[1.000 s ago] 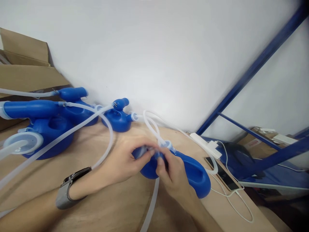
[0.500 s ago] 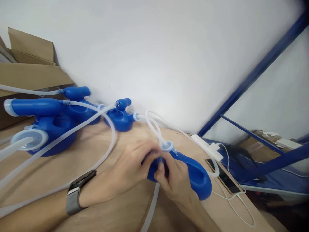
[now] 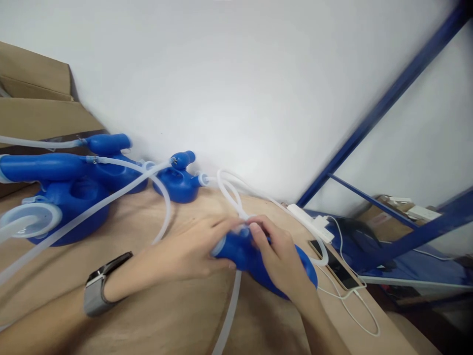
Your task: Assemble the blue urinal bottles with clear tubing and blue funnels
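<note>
A blue plastic bottle (image 3: 258,268) lies on the wooden table under both hands. My left hand (image 3: 207,244), with a watch on the wrist, is closed round the bottle's neck end, thumb below and fingers above. My right hand (image 3: 279,249) has its fingers bent together at the bottle's top, by the end of a clear hose (image 3: 232,193); what its fingertips pinch is too small and blurred to name. Another piece of hose (image 3: 231,310) comes out below the bottle toward the near edge.
Three more blue bottles with hoses, one of them small (image 3: 179,182), stand at the left and back near a cardboard box (image 3: 44,116). A power strip (image 3: 310,222), a phone (image 3: 338,266) and white cables lie at right, beside a blue metal frame (image 3: 369,118).
My left hand has opened out from its pinch and now wraps the bottle's neck end. My right hand has moved up to the hose end. The bottle has turned, and the view has shifted slightly.
</note>
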{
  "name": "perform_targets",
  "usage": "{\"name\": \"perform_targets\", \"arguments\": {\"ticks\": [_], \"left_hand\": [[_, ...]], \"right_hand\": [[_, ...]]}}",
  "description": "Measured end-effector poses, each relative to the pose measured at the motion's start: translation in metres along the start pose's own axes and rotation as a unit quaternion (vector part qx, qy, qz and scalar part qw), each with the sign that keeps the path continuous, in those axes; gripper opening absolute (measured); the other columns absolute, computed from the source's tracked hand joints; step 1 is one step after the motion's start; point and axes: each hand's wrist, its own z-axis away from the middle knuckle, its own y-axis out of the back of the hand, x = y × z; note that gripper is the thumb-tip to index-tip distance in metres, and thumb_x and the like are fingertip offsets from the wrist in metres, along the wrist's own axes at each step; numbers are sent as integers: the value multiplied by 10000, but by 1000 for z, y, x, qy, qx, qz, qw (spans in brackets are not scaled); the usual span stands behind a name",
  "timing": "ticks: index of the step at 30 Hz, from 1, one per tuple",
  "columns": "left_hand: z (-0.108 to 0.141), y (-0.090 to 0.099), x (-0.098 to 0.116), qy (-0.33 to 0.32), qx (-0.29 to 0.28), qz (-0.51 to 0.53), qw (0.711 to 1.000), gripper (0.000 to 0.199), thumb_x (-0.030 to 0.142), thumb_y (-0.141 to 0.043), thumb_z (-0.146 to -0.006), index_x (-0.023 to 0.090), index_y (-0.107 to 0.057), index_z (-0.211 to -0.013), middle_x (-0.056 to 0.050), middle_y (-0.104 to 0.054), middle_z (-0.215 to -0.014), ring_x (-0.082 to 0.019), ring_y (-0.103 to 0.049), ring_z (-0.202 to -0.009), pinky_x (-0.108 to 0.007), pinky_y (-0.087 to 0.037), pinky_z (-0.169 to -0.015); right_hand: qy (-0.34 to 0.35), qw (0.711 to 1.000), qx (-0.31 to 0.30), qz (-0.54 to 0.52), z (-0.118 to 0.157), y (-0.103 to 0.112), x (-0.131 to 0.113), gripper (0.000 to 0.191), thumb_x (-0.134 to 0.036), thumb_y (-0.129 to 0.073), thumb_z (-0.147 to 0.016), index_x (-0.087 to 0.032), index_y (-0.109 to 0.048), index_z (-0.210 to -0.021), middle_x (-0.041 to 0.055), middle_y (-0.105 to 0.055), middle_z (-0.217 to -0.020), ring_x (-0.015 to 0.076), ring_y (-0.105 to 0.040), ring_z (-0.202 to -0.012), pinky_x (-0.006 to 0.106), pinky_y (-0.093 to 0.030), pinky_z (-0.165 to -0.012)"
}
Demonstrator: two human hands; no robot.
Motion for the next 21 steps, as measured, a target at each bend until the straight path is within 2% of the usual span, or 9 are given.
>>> {"name": "perform_targets", "arguments": {"ticks": [3, 6, 7, 9, 11, 13, 16, 19, 21], "left_hand": [[-4, 21, -15, 37, 11, -23, 999, 696, 371, -825, -836, 267, -546, -1465, -96, -674, -1401, -311, -653, -1268, -412, -507, -1069], [-4, 48, -33, 75, -23, -38, 996, 743, 404, -821, -806, 270, -552, -1485, -66, -726, -1288, -293, -705, -1154, -344, -532, -969], [-2, 55, -39, 90, -41, -44, 994, 764, 418, -817, -798, 265, -548, -1497, -66, -729, -1278, -295, -707, -1143, -335, -532, -952], [3, 66, -50, 133, -87, -65, 985, 847, 441, -815, -781, 260, -506, -1549, -74, -739, -1249, -304, -714, -1111, -329, -538, -909], [8, 71, -58, 175, -128, -82, 973, 926, 441, -833, -745, 251, -480, -1580, -84, -752, -1224, -315, -721, -1071, -329, -545, -865], [12, 71, -64, 195, -148, -85, 966, 943, 425, -859, -704, 250, -512, -1563, -92, -755, -1243, -329, -723, -1072, -333, -550, -853], [14, 69, -65, 194, -161, -68, 965, 869, 401, -868, -694, 277, -578, -1504, -80, -739, -1315, -332, -711, -1136, -341, -552, -905], [13, 68, -63, 186, -173, -55, 966, 810, 376, -861, -710, 302, -598, -1473, -66, -725, -1354, -323, -701, -1179, -344, -549, -943], [11, 69, -61, 179, -171, -54, 967, 801, 368, -869, -704, 309, -608, -1458, -63, -735, -1335, -319, -711, -1159, -333, -555, -921]], "right_hand": [[-37, 999, 13, 11, -12, 22, 25, 429, -553, -473, -1070, -246, -660, -1304, 67, -754, -1127, 249, -703, -1045, 385, -532, -938], [-116, 989, 40, 82, -23, 49, 77, 537, -608, -493, -1039, -226, -647, -1383, 122, -737, -1206, 304, -680, -1107, 489, -494, -1043], [-154, 984, 12, 89, -25, 57, 97, 551, -618, -500, -1029, -235, -652, -1395, 135, -732, -1248, 316, -683, -1111, 516, -488, -1060], [-218, 972, -83, 21, -26, 67, 138, 581, -633, -587, -972, -223, -688, -1372, 166, -669, -1410, 343, -683, -1161, 536, -488, -1088], [-232, 961, -147, -23, -21, 68, 169, 563, -621, -711, -884, -194, -771, -1246, 175, -712, -1350, 356, -714, -1133, 514, -545, -1039], [-226, 954, -185, -60, -13, 62, 190, 515, -633, -657, -923, -216, -804, -1187, 143, -744, -1303, 335, -713, -1172, 475, -571, -1015], [-225, 947, -208, -92, -6, 49, 206, 528, -649, -588, -958, -236, -794, -1216, 120, -749, -1307, 318, -701, -1212, 465, -572, -1020], [-242, 935, -238, -100, -6, 38, 216, 582, -639, -754, -804, -191, -797, -1173, 139, -803, -1107, 337, -751, -1031, 471, -613, -907], [-250, 933, -243, -89, -10, 36, 220, 591, -639, -785, -741, -180, -799, -1112, 123, -804, -980, 321, -748, -915, 459, -617, -836]]}}
